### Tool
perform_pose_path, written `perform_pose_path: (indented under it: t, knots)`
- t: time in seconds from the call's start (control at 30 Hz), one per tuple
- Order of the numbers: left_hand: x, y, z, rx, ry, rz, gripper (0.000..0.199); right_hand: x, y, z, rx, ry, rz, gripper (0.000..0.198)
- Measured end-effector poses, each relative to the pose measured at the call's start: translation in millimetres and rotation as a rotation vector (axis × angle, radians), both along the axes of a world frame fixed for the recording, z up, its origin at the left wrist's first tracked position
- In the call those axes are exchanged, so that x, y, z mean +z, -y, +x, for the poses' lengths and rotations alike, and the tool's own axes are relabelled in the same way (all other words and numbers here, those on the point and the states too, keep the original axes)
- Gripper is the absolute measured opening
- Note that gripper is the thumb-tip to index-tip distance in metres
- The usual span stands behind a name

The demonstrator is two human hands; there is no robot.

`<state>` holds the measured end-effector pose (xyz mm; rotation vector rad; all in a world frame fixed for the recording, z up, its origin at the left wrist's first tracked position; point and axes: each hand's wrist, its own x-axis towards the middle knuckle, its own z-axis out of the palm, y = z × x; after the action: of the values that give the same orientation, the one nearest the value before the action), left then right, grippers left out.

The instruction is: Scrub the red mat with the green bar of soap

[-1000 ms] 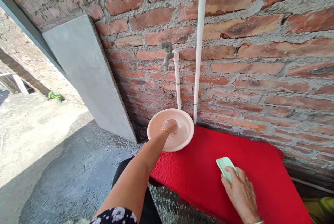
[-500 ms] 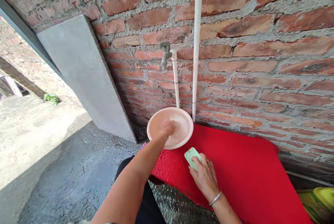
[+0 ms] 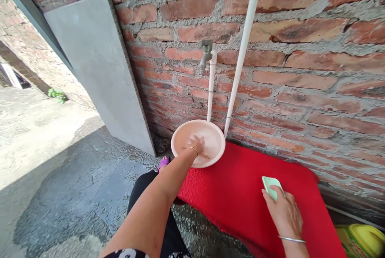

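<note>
My left hand (image 3: 196, 144) reaches into a pale pink basin (image 3: 221, 154) that has water in it. Its fingers are spread at the water, with nothing seen in them. Under the basin lies a wet red cloth (image 3: 240, 194). To the right, my right hand (image 3: 285, 212) grips a light green scrub brush (image 3: 272, 187) by its sides, flat back up. The brush is over the red cloth; its underside is hidden, so I cannot tell whether it touches.
A grey tap (image 3: 206, 53) on a white pipe (image 3: 211, 93) stands behind the basin, against a brick wall (image 3: 300, 65). A grey slab (image 3: 99, 69) leans at the left. Wet concrete floor (image 3: 87, 194) lies below it. A yellow-green container (image 3: 361, 238) stands at the lower right.
My right hand has moved right across the red cloth with the scrub brush. My left hand stays in the basin, its fingers now more clearly spread. The view has shifted and tilted slightly.
</note>
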<state>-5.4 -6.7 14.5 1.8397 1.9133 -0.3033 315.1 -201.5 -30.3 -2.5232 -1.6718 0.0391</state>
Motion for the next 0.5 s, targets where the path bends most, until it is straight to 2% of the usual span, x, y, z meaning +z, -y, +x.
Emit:
perform_pose_path:
  t: [0.07,0.13,0.23,0.37,0.43,0.5]
  knots:
    - [4.8,3.5,1.6,0.029,-0.021,-0.088,0.125,2.6,-0.1,12.2,-0.096,-0.016,-0.001,0.051]
    - [7.6,5.8,2.5,0.022,-0.017,-0.086,0.129,5.7,-2.2,1.7,-0.072,-0.055,0.058,0.050]
    - [8.2,5.7,4.0,0.023,-0.034,-0.076,0.136,8.7,-5.2,-57.2,0.170,-0.132,0.158,0.039]
    - [8.0,3.7,6.7,0.055,-0.064,-0.131,0.138,11.3,-3.0,-155.8,0.521,-0.183,0.093,0.031]
    - [9.2,4.3,7.2,0.062,-0.058,-0.121,0.137,11.9,-1.0,-181.7,0.586,-0.181,0.054,0.032]
    - [10.6,5.4,6.8,0.073,-0.051,-0.102,0.135,10.4,0.2,-184.2,0.590,-0.175,0.046,0.032]
